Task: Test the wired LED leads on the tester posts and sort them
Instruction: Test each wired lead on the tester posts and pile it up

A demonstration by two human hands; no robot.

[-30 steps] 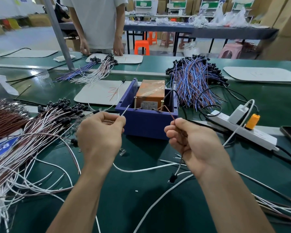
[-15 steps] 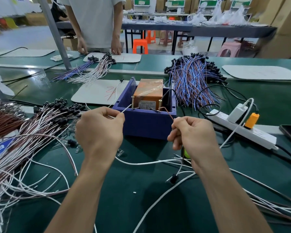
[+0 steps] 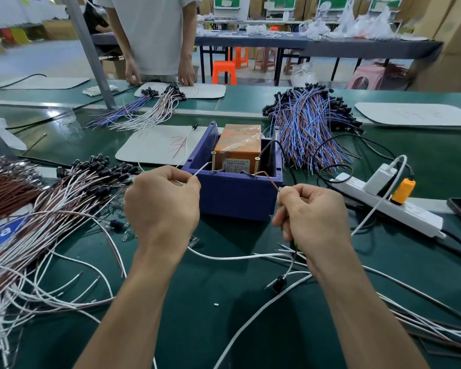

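Green matting (image 3: 224, 328) covers a long factory bench, and a second person in a pale shirt (image 3: 155, 35) stands at its far side. At the centre sits the dark blue plastic tester box (image 3: 234, 195), with an orange tape-wrapped block (image 3: 238, 145) inside it and 2 upright brass screw posts (image 3: 213, 162) on its near rim.

The left hand (image 3: 163, 206) pinches the thin white wire end (image 3: 201, 169), whose tip lies at or just short of the left post; contact is too fine to confirm. The right hand (image 3: 312, 217) is curled round the thin brown wire end (image 3: 270, 181), which reaches the foot of the right post.

The likeliest fault is a false reading. Both wires look thin and springy, so a tip could slide off its post and a good lead would be sorted as dead. Swapped polarity would probably give the same dark result. Loose white leads (image 3: 224, 258) lie under the wrists and could snag, dragging tested pieces into the heap of white-and-brown leads with black caps (image 3: 64, 198) at the left.

The lead under test is a slim 2-wire pair. A greenish glint (image 3: 293, 245) beneath the right palm may be its LED lit, though it is too small to be sure.
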